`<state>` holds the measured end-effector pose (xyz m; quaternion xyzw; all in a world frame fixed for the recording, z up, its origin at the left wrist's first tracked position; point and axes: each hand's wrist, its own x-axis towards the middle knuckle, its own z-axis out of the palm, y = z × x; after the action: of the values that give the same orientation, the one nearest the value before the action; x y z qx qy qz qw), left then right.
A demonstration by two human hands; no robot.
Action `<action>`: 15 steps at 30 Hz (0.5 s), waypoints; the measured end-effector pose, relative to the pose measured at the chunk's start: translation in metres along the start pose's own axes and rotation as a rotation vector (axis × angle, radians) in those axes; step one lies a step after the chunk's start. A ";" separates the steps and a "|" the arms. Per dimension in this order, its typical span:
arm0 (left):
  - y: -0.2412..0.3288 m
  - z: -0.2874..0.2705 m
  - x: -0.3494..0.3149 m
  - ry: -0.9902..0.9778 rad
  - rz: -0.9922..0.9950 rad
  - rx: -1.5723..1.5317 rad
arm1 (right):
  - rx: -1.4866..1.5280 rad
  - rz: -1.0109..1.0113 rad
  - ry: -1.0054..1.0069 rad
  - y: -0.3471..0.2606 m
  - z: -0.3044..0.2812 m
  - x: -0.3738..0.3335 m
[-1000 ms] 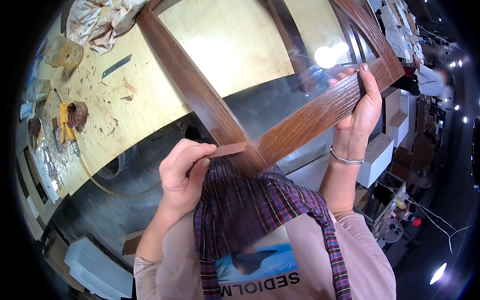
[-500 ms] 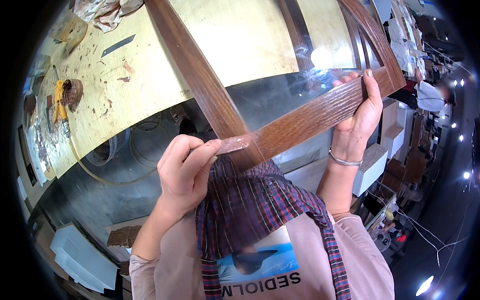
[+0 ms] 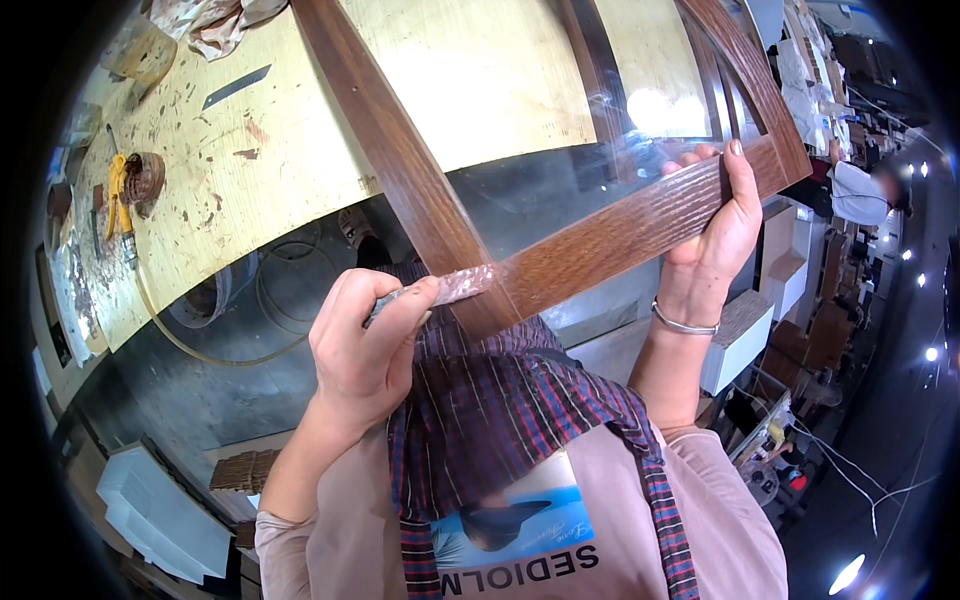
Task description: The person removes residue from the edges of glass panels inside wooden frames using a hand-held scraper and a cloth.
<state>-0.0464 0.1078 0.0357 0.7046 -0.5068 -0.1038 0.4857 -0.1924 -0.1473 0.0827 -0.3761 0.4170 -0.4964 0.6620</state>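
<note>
Thumb and fingers of my left hand (image 3: 358, 335) pinch a thin flat strip (image 3: 467, 283), blade-like and smeared with reddish-brown. Its far end lies on or just over the near corner of a brown wood-grained frame (image 3: 610, 225), where two rails meet; contact is hard to tell. A bluish part shows between the fingers. Toward the frame's right end, my right hand (image 3: 720, 222) grips the near rail, thumb on top and fingers round the far edge. A clear, shiny pane (image 3: 560, 195) with light reflections seems to fill the frame.
Under the frame's far part is a stained pale tabletop (image 3: 300, 160). On it lie a grey blade-like strip (image 3: 237, 87), a yellow air tool (image 3: 118, 195) with a hose, a brown-stained tub (image 3: 148, 182) and crumpled cloth (image 3: 215, 25). Another person (image 3: 860, 192) is far right.
My left hand has shifted slightly left, and the strip has tilted so its pale, speckled face shows more. The frame and my right hand have barely moved.
</note>
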 end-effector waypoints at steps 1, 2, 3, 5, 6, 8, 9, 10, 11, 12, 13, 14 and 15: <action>0.000 0.000 0.000 -0.012 -0.001 0.000 | -0.002 -0.004 0.003 0.000 0.000 0.000; 0.000 -0.001 0.000 -0.023 -0.001 0.000 | -0.004 -0.008 0.007 0.000 0.001 -0.001; 0.001 -0.001 -0.001 -0.028 -0.005 -0.004 | -0.011 -0.015 0.012 0.000 0.001 -0.001; 0.001 -0.001 -0.001 -0.037 -0.012 -0.013 | -0.024 -0.029 0.023 0.001 0.002 -0.003; 0.002 -0.002 -0.001 -0.042 -0.020 -0.022 | -0.023 -0.027 0.024 0.001 0.002 -0.002; 0.002 -0.003 -0.001 -0.050 -0.036 -0.041 | -0.021 -0.023 0.023 0.001 0.001 -0.001; 0.001 -0.002 -0.001 -0.032 -0.063 -0.103 | -0.017 -0.025 0.021 0.001 0.001 -0.001; -0.001 -0.001 -0.001 -0.015 -0.091 -0.165 | -0.014 -0.028 0.019 0.001 0.001 -0.001; -0.002 0.000 -0.001 0.003 -0.118 -0.228 | -0.011 -0.030 0.017 0.001 0.001 -0.001; -0.001 0.000 -0.002 -0.005 -0.225 -0.292 | -0.011 -0.030 0.022 0.001 0.001 -0.002; 0.001 0.000 -0.003 -0.013 -0.332 -0.355 | -0.012 -0.030 0.027 0.002 0.001 -0.002; 0.002 0.000 -0.004 -0.021 -0.439 -0.418 | -0.013 -0.030 0.031 0.002 0.001 -0.002; 0.002 0.000 -0.004 -0.033 -0.484 -0.455 | -0.012 -0.028 0.026 0.002 0.001 -0.002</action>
<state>-0.0495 0.1112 0.0358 0.6764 -0.2962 -0.3380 0.5835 -0.1917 -0.1452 0.0818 -0.3795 0.4231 -0.5081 0.6472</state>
